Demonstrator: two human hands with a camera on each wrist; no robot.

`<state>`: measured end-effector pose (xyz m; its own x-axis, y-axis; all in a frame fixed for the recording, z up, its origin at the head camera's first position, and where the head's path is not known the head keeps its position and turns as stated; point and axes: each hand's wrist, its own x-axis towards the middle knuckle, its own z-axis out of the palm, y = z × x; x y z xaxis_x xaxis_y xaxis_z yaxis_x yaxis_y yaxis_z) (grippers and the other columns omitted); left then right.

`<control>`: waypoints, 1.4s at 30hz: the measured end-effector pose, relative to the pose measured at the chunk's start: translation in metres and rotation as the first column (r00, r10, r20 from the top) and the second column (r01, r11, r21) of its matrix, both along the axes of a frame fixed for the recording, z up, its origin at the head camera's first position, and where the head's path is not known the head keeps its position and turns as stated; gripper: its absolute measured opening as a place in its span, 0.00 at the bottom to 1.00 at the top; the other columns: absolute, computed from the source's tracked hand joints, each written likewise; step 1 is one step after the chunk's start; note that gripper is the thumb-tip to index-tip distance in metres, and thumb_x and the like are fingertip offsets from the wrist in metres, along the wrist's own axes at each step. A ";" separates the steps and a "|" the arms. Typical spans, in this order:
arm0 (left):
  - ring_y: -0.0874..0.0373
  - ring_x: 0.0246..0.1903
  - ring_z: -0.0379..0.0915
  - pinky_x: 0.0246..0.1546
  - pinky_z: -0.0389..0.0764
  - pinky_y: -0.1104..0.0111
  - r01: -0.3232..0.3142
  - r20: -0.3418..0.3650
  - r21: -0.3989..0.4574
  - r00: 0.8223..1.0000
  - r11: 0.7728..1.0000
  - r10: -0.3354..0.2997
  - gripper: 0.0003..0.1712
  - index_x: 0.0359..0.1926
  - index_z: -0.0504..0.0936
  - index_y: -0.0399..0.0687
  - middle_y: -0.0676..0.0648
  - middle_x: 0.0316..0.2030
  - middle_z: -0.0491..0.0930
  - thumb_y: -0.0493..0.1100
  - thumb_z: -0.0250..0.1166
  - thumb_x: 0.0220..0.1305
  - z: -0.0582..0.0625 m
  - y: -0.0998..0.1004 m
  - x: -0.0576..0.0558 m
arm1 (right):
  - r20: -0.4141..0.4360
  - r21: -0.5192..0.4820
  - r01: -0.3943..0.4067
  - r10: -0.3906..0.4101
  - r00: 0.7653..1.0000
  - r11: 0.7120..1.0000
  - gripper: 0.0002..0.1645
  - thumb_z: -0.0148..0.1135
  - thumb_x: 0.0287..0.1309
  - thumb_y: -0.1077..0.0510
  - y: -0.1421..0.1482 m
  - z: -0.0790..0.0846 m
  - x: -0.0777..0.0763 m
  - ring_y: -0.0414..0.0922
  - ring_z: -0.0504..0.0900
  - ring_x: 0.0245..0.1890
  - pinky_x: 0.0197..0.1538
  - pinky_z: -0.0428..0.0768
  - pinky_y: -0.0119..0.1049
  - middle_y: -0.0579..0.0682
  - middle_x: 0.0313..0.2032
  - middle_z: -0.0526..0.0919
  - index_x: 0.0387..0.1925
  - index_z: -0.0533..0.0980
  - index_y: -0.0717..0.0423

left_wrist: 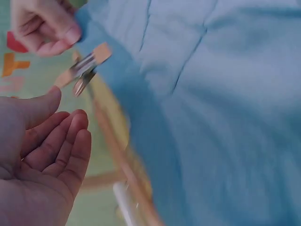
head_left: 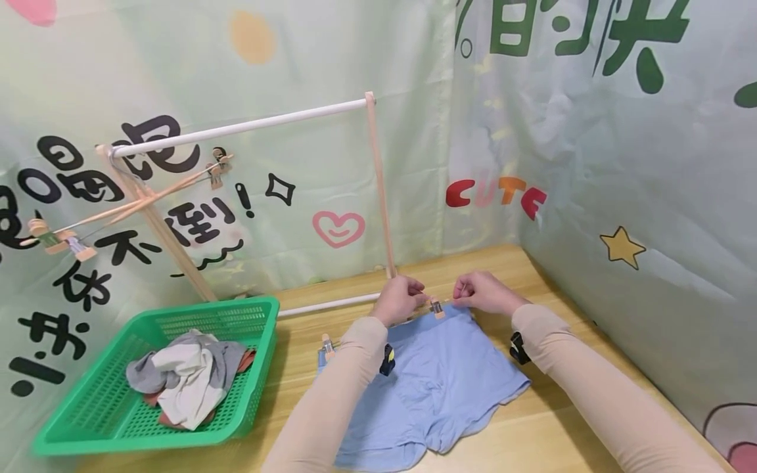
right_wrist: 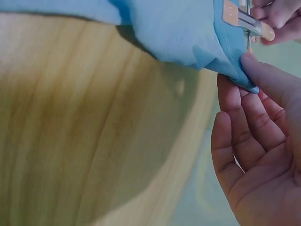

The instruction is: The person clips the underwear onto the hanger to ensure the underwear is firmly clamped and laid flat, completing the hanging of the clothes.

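Note:
Light blue shorts (head_left: pixel 437 368) lie spread on the table, waistband toward the back. A wooden clothespin (head_left: pixel 436 307) sits on the waistband near its right corner, by the thin rod of a hanger (left_wrist: pixel 117 153). My left hand (head_left: pixel 401 299) is beside this clip; in the left wrist view its fingers curve loosely, with the thumb tip right at the clip's outer end. My right hand (head_left: pixel 486 292) pinches the waistband's right corner between thumb and finger, as the right wrist view shows. Another clothespin (head_left: pixel 328 346) is on the waistband's left end, partly behind my left sleeve.
A green basket (head_left: pixel 260 368) at the left holds crumpled grey, white and rust-coloured clothes (head_left: pixel 192 374). Behind stands a rack (head_left: pixel 236 127) with a white top bar. A wooden hanger (head_left: pixel 142 200) with several clips hangs at its left end. Printed cloth walls (head_left: pixel 591 144) border the table.

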<state>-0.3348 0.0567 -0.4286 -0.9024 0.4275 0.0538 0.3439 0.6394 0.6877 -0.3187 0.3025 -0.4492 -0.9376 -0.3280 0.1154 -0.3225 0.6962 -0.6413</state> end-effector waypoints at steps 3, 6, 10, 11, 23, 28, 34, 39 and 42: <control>0.50 0.49 0.88 0.54 0.87 0.61 0.015 -0.028 0.003 1.000 1.000 -0.015 0.12 0.54 0.89 0.37 0.42 0.47 0.91 0.37 0.68 0.75 0.009 -0.018 0.001 | 0.005 0.009 0.008 -0.008 1.000 1.000 0.09 0.77 0.63 0.58 0.002 -0.005 -0.002 0.39 0.78 0.29 0.37 0.76 0.32 0.47 0.27 0.85 0.35 0.82 0.56; 0.47 0.47 0.89 0.51 0.87 0.61 0.020 -0.069 -0.004 0.997 1.000 -0.020 0.08 0.48 0.89 0.36 0.39 0.44 0.91 0.34 0.67 0.74 0.019 -0.041 0.002 | 0.017 0.000 0.007 -0.007 1.000 1.000 0.09 0.77 0.63 0.58 0.003 -0.007 -0.002 0.40 0.78 0.30 0.36 0.76 0.33 0.48 0.28 0.86 0.36 0.82 0.57; 0.49 0.42 0.88 0.47 0.87 0.62 -0.014 -0.116 -0.110 0.993 0.994 0.001 0.05 0.43 0.89 0.36 0.40 0.40 0.91 0.34 0.69 0.71 0.029 -0.076 0.008 | 0.039 -0.006 0.008 -0.008 0.999 1.000 0.09 0.75 0.65 0.58 0.001 -0.008 -0.003 0.41 0.78 0.30 0.35 0.76 0.32 0.50 0.30 0.85 0.38 0.82 0.58; 0.49 0.42 0.88 0.48 0.86 0.62 -0.023 -0.115 -0.157 0.993 0.987 0.004 0.05 0.43 0.89 0.36 0.40 0.40 0.91 0.34 0.70 0.70 0.031 -0.085 0.010 | 0.047 -0.005 0.007 -0.007 0.999 1.000 0.09 0.75 0.66 0.58 0.000 -0.008 -0.004 0.41 0.78 0.30 0.35 0.76 0.32 0.50 0.30 0.85 0.38 0.82 0.58; 0.46 0.57 0.85 0.59 0.85 0.54 0.073 0.068 -0.571 0.997 0.818 -0.042 0.11 0.52 0.91 0.43 0.44 0.55 0.89 0.36 0.68 0.72 0.028 -0.133 0.038 | 0.096 0.076 -0.098 0.090 0.991 0.992 0.24 0.78 0.62 0.51 -0.005 -0.005 -0.006 0.55 0.86 0.53 0.55 0.86 0.52 0.58 0.50 0.89 0.54 0.84 0.60; 0.54 0.43 0.84 0.50 0.86 0.60 0.074 0.052 -0.569 0.997 0.819 -0.054 0.08 0.44 0.92 0.44 0.47 0.46 0.90 0.33 0.71 0.66 0.023 -0.137 0.037 | 0.105 0.094 -0.121 0.111 0.988 0.988 0.31 0.79 0.62 0.45 -0.017 0.000 -0.005 0.54 0.85 0.55 0.60 0.84 0.53 0.57 0.54 0.89 0.59 0.84 0.61; 0.60 0.28 0.71 0.36 0.77 0.67 0.060 -0.020 -0.544 0.996 0.837 -0.084 0.06 0.31 0.90 0.39 0.50 0.26 0.83 0.31 0.69 0.65 0.020 -0.141 0.035 | 0.105 0.069 -0.149 0.141 0.984 0.986 0.19 0.70 0.71 0.47 -0.026 0.000 -0.006 0.44 0.82 0.42 0.47 0.82 0.39 0.50 0.44 0.91 0.51 0.87 0.57; 0.59 0.31 0.74 0.38 0.80 0.65 0.071 0.038 -0.540 0.997 0.839 -0.060 0.03 0.33 0.89 0.44 0.53 0.30 0.83 0.36 0.74 0.65 0.018 -0.142 0.032 | 0.111 0.060 -0.150 0.142 0.984 0.987 0.14 0.65 0.76 0.51 -0.027 -0.002 -0.009 0.41 0.77 0.35 0.41 0.77 0.36 0.48 0.40 0.91 0.48 0.89 0.56; 0.60 0.33 0.76 0.39 0.82 0.65 0.083 0.058 -0.564 0.996 0.822 -0.061 0.03 0.34 0.89 0.47 0.53 0.33 0.85 0.37 0.76 0.64 0.014 -0.142 0.030 | 0.105 0.058 -0.156 0.149 0.983 0.986 0.12 0.65 0.75 0.54 -0.027 -0.002 -0.010 0.41 0.77 0.35 0.41 0.77 0.36 0.48 0.40 0.91 0.47 0.88 0.57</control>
